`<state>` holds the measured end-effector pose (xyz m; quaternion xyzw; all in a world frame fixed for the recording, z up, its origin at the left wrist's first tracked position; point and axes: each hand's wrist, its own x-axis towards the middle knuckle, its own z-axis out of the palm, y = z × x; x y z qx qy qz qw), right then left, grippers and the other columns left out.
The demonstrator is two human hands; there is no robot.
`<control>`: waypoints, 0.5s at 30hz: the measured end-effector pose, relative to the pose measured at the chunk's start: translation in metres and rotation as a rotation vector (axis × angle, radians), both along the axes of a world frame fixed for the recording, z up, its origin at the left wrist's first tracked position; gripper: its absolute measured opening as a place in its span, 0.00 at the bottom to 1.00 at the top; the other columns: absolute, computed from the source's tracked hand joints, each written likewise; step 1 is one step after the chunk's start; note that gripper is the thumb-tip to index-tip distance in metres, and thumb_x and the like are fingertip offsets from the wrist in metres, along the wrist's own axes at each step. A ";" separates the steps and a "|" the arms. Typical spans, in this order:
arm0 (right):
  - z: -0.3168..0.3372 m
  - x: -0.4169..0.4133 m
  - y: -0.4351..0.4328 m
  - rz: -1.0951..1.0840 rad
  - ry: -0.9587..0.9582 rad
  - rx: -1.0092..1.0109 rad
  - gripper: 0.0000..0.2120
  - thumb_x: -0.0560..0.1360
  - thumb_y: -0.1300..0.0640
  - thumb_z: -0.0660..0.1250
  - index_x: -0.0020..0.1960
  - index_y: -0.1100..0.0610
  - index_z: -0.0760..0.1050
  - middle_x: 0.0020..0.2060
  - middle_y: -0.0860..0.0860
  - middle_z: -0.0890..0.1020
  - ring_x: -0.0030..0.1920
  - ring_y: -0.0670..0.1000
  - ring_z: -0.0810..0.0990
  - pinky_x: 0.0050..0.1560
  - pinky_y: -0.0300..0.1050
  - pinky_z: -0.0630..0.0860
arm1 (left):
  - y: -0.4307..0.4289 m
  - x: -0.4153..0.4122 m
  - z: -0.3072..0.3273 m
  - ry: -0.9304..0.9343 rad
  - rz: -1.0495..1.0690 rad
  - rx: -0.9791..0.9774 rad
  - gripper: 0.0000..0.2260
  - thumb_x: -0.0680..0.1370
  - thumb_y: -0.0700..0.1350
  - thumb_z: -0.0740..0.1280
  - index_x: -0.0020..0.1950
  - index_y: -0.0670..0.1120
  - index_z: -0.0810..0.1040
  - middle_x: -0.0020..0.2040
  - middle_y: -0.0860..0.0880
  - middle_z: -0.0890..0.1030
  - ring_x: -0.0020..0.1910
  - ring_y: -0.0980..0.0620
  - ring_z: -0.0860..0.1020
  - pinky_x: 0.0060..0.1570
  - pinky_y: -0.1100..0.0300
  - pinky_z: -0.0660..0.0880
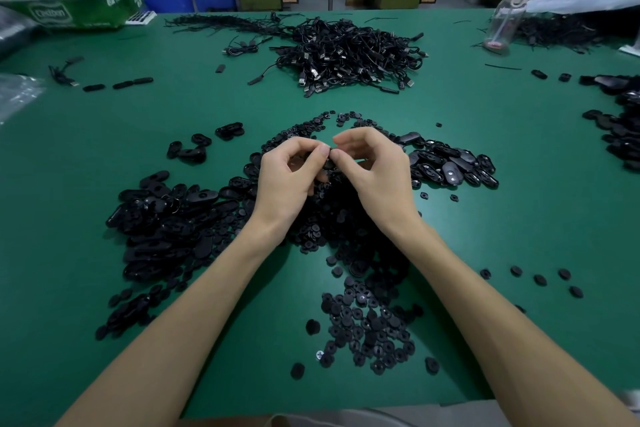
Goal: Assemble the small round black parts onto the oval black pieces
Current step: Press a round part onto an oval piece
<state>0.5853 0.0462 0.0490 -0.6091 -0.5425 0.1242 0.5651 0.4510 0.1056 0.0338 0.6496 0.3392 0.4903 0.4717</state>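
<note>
On the table (pixel 485 218), a heap of round parts (pixel 367 326) lies nearest the person, with oval pieces (pixel 162 222) piled to its left and more ovals (pixel 450 166) to the right. The left hand (pixel 287 180) and right hand (pixel 377 177) meet above the middle, pinching a part (pixel 329 163) between them. Behind lies a cable heap (pixel 349 52); a carton (pixel 69 7) sits far left, a bottle (pixel 505 17) far right.

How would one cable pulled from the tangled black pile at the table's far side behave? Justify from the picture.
The cable pile shows thin strands bent and looped, so one is probably floppy and light. They interlace, so it would likely drag neighbours along.
</note>
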 end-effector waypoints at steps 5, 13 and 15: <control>0.002 0.002 0.000 -0.001 0.055 -0.022 0.06 0.77 0.58 0.75 0.54 0.57 0.82 0.44 0.45 0.85 0.45 0.42 0.83 0.50 0.36 0.78 | 0.001 0.001 -0.001 -0.014 0.007 0.026 0.03 0.81 0.42 0.71 0.50 0.43 0.84 0.35 0.52 0.83 0.31 0.56 0.78 0.31 0.63 0.73; 0.002 0.000 0.000 0.020 0.063 -0.035 0.07 0.77 0.59 0.75 0.54 0.57 0.82 0.45 0.46 0.85 0.46 0.44 0.83 0.51 0.39 0.79 | 0.002 0.001 -0.003 0.016 0.044 0.058 0.02 0.81 0.43 0.72 0.50 0.46 0.85 0.46 0.45 0.85 0.35 0.54 0.81 0.31 0.60 0.74; 0.001 -0.001 0.000 0.020 0.044 -0.031 0.06 0.77 0.60 0.74 0.54 0.56 0.82 0.44 0.44 0.85 0.46 0.43 0.82 0.50 0.38 0.78 | 0.002 0.000 -0.002 0.017 0.038 0.048 0.02 0.81 0.42 0.72 0.51 0.46 0.85 0.45 0.46 0.85 0.35 0.55 0.81 0.30 0.60 0.74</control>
